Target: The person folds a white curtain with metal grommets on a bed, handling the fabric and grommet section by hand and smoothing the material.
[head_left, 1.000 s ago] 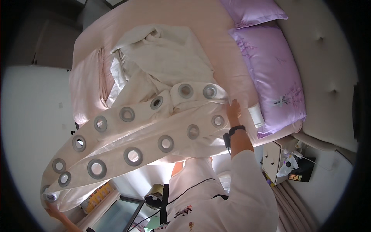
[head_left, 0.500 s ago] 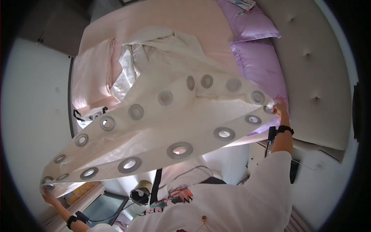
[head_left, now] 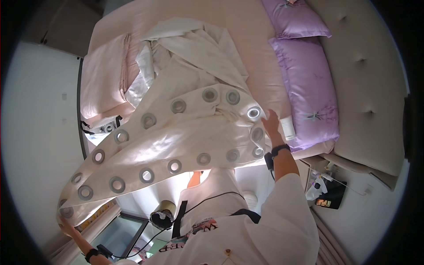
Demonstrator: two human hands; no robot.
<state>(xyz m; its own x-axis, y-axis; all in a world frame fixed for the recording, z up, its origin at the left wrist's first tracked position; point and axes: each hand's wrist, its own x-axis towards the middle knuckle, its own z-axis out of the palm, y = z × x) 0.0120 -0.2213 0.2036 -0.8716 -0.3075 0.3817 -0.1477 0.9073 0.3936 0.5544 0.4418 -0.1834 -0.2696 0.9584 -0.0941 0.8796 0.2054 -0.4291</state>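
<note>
The left hand (head_left: 67,228), fingers closed, grips the left end of a cream fabric curtain (head_left: 190,128) with round grey eyelets (head_left: 173,106), partly heaped on a pink-sheeted bed (head_left: 251,48) and extending past its near edge. The right hand (head_left: 273,124), fingers loosely spread, lies at the curtain's right end; whether it grips cannot be told.

The curtain (head_left: 176,139) hides some fingers of the left hand (head_left: 67,228). The upper edge cuts off the bed (head_left: 249,39) and the farther purple pillow (head_left: 297,21).
</note>
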